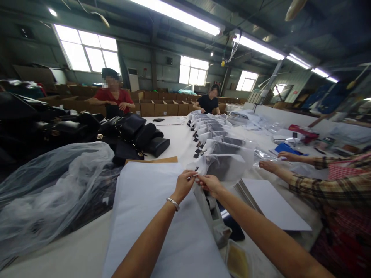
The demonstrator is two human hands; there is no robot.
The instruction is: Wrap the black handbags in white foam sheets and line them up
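My left hand (184, 185), with a silver bracelet on its wrist, and my right hand (211, 184) meet above the white table (72, 251). Both pinch a small strip of clear tape (194, 175) between their fingertips. Just below them stands a grey tape dispenser (213, 218). A stack of white tissue paper (150, 216) lies under my left forearm. Right beyond my hands lies a dark bag in a clear plastic sleeve (224, 166), the nearest of a long row of bagged items (207, 129).
A pile of black handbags (127, 135) and crumpled clear plastic (49, 181) fill the left. A co-worker's hands (271, 166) in a plaid sleeve reach in from the right, near white sheets (272, 204). Two people sit at the far end by cardboard boxes (162, 107).
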